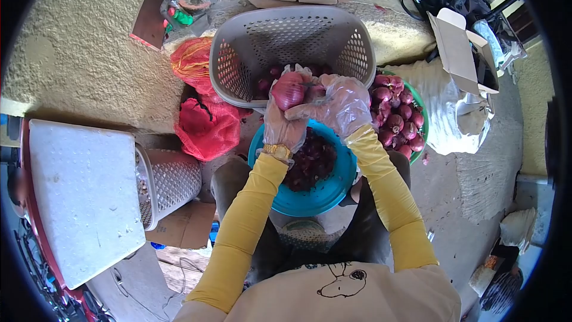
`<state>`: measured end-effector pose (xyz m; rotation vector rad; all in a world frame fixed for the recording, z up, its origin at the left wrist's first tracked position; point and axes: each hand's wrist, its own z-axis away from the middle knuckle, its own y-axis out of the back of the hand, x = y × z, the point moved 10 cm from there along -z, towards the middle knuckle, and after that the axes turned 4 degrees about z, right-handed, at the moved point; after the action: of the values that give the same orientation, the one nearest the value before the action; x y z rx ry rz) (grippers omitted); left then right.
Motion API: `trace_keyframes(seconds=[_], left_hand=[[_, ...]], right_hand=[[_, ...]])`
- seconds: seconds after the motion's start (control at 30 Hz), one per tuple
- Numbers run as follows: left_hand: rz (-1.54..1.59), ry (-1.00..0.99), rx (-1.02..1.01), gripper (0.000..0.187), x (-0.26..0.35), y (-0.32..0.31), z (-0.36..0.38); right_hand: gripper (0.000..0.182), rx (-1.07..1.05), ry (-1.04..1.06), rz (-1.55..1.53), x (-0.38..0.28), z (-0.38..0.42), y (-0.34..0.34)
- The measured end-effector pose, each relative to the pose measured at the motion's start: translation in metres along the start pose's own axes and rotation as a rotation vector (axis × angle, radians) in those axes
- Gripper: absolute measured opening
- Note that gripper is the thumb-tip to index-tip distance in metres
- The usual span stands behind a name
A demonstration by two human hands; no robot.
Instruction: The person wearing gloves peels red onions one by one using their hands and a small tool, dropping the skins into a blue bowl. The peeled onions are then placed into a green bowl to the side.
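My left hand (285,124), in a clear plastic glove with a gold watch (277,151) at the wrist, grips a large red onion (288,90). My right hand (347,102), gloved too, comes in from the right with its fingers curled against a second, partly covered red onion (315,92). Both hands are raised over the front rim of a grey perforated basket (292,15), which has some red onions at its bottom. Beneath my wrists, a blue basin (310,203) contains dark red onion peels (313,164).
A green basin (425,119) piled with red onions (395,123) stands to the right, beside a white sack (444,116). Red mesh bags (205,125) lie left of the basket. Farther left are a white foam board (86,197) and a tipped light basket (173,182).
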<state>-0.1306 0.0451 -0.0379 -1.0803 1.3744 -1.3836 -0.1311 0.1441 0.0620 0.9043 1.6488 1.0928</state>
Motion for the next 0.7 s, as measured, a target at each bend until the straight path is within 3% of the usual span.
trace_keyframes(seconds=[0.27, 0.37, 0.47, 0.53, 0.57, 0.63, 0.7], left_hand=[[-0.169, -0.111, -0.127, 0.032, -0.001, -0.021, 0.005], [-0.146, -0.129, 0.005, 0.029, -0.002, -0.014, 0.009], [-0.197, -0.179, 0.091, 0.028, 0.002, -0.008, 0.010], [-0.718, -0.306, -0.015, 0.027, 0.012, -0.019, 0.011], [-0.718, -0.306, -0.015, 0.027, 0.012, -0.018, 0.012], [-0.353, -0.206, -0.024, 0.026, 0.006, -0.012, 0.010], [-0.306, -0.198, -0.021, 0.025, 0.005, -0.017, 0.010]], right_hand=[[0.099, -0.014, -0.016, -0.160, -0.008, 0.003, 0.007], [0.097, 0.064, -0.030, -0.204, -0.006, 0.006, 0.012], [0.097, 0.067, -0.004, -0.032, -0.001, 0.004, 0.002], [0.099, 0.038, 0.024, -0.084, 0.005, 0.002, -0.015], [0.099, 0.038, 0.024, -0.084, 0.004, 0.003, -0.013], [0.099, 0.097, 0.031, -0.109, -0.004, 0.007, 0.000], [0.094, 0.076, -0.008, -0.240, -0.009, 0.005, 0.008]])
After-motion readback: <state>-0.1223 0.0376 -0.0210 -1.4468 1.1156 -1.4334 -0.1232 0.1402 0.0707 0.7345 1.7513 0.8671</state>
